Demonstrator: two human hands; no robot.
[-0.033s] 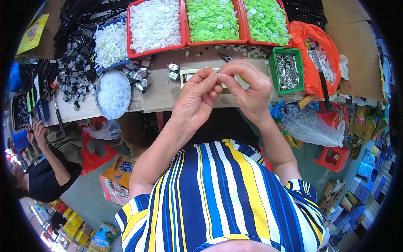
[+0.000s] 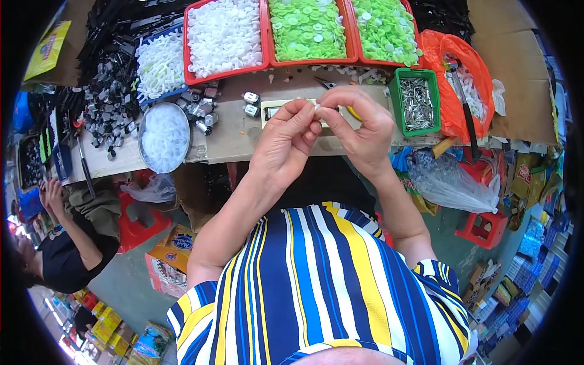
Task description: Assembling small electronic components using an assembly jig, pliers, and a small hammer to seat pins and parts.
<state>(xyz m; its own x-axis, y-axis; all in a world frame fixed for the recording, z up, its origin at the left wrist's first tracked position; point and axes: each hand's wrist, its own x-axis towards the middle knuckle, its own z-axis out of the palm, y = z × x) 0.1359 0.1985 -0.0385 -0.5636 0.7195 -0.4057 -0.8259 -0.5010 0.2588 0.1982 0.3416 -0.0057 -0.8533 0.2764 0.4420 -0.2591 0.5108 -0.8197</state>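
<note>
My left hand and my right hand meet over the front of the bench, thumbs and forefingers pinched together. Between the fingertips shows a small white piece, mostly covered, so its shape cannot be made out. Beneath the hands lies a cream-coloured rectangular frame, partly hidden. Two small metal-and-white parts stand just left of it. Pliers with yellow handles lie behind my right hand, their dark jaws showing beyond it.
Red trays hold white plastic pieces and green discs. At right are a green bin of metal pins, a hammer and an orange bag. A round dish stands left; a co-worker sits beyond.
My fingers have shifted only slightly, and more of the yellow plier handle shows beside my right hand. The co-worker's hands at the far left have moved a little.
</note>
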